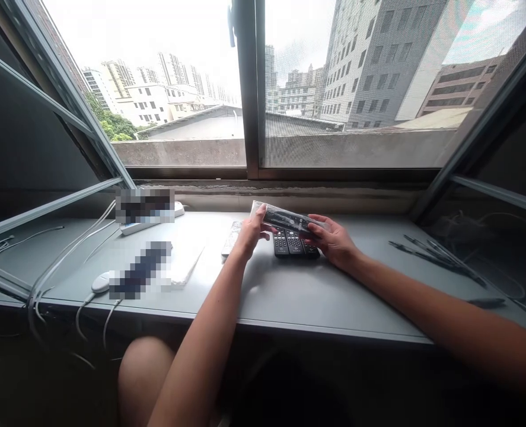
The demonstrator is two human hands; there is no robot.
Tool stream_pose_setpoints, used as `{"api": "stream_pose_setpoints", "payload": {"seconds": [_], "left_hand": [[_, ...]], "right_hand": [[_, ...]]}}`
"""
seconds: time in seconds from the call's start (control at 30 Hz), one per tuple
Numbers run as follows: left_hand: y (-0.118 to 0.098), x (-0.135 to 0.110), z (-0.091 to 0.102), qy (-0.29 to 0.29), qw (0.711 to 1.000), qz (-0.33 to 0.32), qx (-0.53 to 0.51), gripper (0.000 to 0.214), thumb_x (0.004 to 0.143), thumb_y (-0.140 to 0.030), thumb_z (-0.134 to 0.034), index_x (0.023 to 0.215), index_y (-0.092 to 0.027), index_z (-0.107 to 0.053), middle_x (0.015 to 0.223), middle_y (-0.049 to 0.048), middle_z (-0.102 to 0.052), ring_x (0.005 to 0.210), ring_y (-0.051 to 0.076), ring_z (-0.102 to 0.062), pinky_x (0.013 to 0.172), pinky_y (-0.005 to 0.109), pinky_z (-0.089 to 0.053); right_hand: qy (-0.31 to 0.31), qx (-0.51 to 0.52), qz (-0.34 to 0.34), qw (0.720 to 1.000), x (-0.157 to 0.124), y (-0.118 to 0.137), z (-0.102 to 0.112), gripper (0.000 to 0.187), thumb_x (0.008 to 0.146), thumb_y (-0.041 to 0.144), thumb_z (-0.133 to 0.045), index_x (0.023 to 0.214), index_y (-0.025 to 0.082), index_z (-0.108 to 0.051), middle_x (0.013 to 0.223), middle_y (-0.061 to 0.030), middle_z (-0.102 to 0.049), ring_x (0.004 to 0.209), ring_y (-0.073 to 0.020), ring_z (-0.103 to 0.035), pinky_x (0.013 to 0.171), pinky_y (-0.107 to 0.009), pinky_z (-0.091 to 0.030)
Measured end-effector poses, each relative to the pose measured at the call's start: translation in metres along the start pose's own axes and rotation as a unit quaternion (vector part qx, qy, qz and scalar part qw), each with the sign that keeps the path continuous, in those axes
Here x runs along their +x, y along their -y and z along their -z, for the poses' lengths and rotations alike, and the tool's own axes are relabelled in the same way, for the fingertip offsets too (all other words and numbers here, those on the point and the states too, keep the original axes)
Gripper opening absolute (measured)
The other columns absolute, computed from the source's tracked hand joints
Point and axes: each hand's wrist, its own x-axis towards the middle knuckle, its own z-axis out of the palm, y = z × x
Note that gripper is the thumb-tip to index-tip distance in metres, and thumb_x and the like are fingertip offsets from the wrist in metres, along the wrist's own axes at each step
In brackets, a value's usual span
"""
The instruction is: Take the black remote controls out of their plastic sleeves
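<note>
I hold a black remote control in a clear plastic wrap [284, 218] just above a grey window ledge [289, 290]. My left hand [250, 235] pinches its left end. My right hand [331, 240] grips its right end from below. Under it, black remote controls [295, 243] lie side by side on the ledge, buttons up. A pale flat remote [231, 238] lies beside my left hand, partly hidden by it.
White cables [67, 252] run across the ledge's left part, beside a white power strip [149, 224] and a white oval device [100, 282]. Dark cable ties [432, 256] lie at the right. My bare knee [144, 373] sits below the ledge's front edge. Window frames rise behind.
</note>
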Motion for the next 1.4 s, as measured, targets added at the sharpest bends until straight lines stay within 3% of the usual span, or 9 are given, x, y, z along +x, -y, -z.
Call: {"api": "stream_pose_setpoints", "payload": {"seconds": [0.07, 0.17, 0.27, 0.4, 0.57, 0.83, 1.0, 1.17, 1.4], "left_hand": [[-0.001, -0.002, -0.002, 0.016, 1.0, 0.009, -0.002, 0.047, 0.098, -0.067, -0.068, 0.106, -0.021, -0.068, 0.096, 0.0083, -0.076, 0.074, 0.021, -0.076, 0.054, 0.026, -0.045], [0.004, 0.001, 0.0, 0.017, 1.0, -0.001, 0.01, 0.047, 0.1, -0.067, -0.065, 0.097, -0.02, -0.065, 0.088, 0.01, -0.076, 0.073, 0.022, -0.076, 0.053, 0.027, -0.044], [0.008, 0.007, 0.005, -0.015, 0.999, -0.029, 0.034, 0.049, 0.102, -0.066, -0.062, 0.085, -0.02, -0.064, 0.075, 0.0094, -0.073, 0.068, 0.021, -0.072, 0.053, 0.027, -0.043], [0.005, 0.007, 0.007, -0.056, 0.996, -0.051, 0.044, 0.047, 0.102, -0.065, -0.062, 0.089, -0.019, -0.067, 0.076, 0.0083, -0.074, 0.065, 0.02, -0.071, 0.052, 0.027, -0.043], [-0.001, 0.0, 0.0, -0.014, 1.0, -0.016, 0.005, 0.051, 0.098, -0.071, -0.067, 0.098, -0.02, -0.066, 0.092, 0.0115, -0.078, 0.075, 0.024, -0.077, 0.052, 0.027, -0.043], [0.013, 0.01, 0.007, -0.007, 0.998, -0.043, 0.044, 0.054, 0.102, -0.068, -0.061, 0.084, -0.017, -0.067, 0.075, 0.0111, -0.075, 0.068, 0.021, -0.073, 0.05, 0.026, -0.044], [0.009, 0.009, 0.008, -0.001, 0.997, -0.057, 0.056, 0.053, 0.105, -0.062, -0.057, 0.093, -0.014, -0.075, 0.078, 0.0102, -0.075, 0.064, 0.018, -0.07, 0.051, 0.026, -0.044], [0.003, 0.002, 0.003, 0.013, 0.999, -0.037, 0.034, 0.055, 0.101, -0.069, -0.062, 0.099, -0.015, -0.074, 0.086, 0.0112, -0.076, 0.065, 0.019, -0.073, 0.049, 0.025, -0.039], [0.012, 0.01, 0.006, -0.019, 0.997, -0.038, 0.07, 0.055, 0.103, -0.065, -0.061, 0.076, -0.017, -0.067, 0.064, 0.0098, -0.07, 0.051, 0.016, -0.058, 0.05, 0.028, -0.038]], "right_hand": [[0.004, -0.001, 0.004, 1.0, 0.0, 0.0, 0.001, 0.053, 0.083, 0.036, -0.099, 0.125, 0.024, -0.07, 0.121, -0.0104, -0.083, 0.09, -0.0296, -0.086, 0.081, -0.043, -0.077], [0.01, -0.003, 0.005, 1.0, 0.0, 0.001, 0.0, 0.052, 0.084, 0.036, -0.098, 0.125, 0.024, -0.07, 0.12, -0.0106, -0.083, 0.091, -0.0304, -0.086, 0.081, -0.045, -0.077], [0.013, -0.003, -0.011, 1.0, -0.001, 0.001, -0.003, 0.05, 0.084, 0.035, -0.098, 0.124, 0.023, -0.07, 0.118, -0.0104, -0.083, 0.089, -0.03, -0.086, 0.08, -0.044, -0.077], [0.015, 0.002, -0.026, 1.0, -0.001, 0.001, -0.005, 0.049, 0.081, 0.034, -0.101, 0.119, 0.022, -0.073, 0.111, -0.0092, -0.084, 0.085, -0.0282, -0.086, 0.076, -0.039, -0.077], [0.012, 0.009, -0.013, 1.0, 0.001, 0.0, -0.001, 0.05, 0.079, 0.036, -0.102, 0.118, 0.021, -0.075, 0.115, -0.0097, -0.084, 0.087, -0.0278, -0.087, 0.074, -0.035, -0.077], [0.022, 0.003, -0.018, 1.0, 0.002, -0.001, 0.002, 0.045, 0.083, 0.033, -0.099, 0.118, 0.02, -0.075, 0.114, -0.0099, -0.084, 0.086, -0.027, -0.086, 0.072, -0.035, -0.076], [0.027, 0.014, -0.029, 0.999, 0.001, 0.0, -0.002, 0.046, 0.08, 0.032, -0.102, 0.115, 0.018, -0.075, 0.109, -0.0099, -0.084, 0.083, -0.0272, -0.087, 0.069, -0.032, -0.075], [0.021, 0.043, -0.022, 0.999, 0.002, -0.002, -0.001, 0.048, 0.078, 0.033, -0.103, 0.114, 0.018, -0.076, 0.113, -0.0105, -0.084, 0.085, -0.027, -0.087, 0.068, -0.03, -0.075], [0.032, 0.04, -0.026, 0.998, 0.001, 0.0, 0.0, 0.047, 0.078, 0.032, -0.103, 0.114, 0.017, -0.077, 0.116, -0.0112, -0.084, 0.089, -0.0282, -0.087, 0.069, -0.031, -0.076]]}}
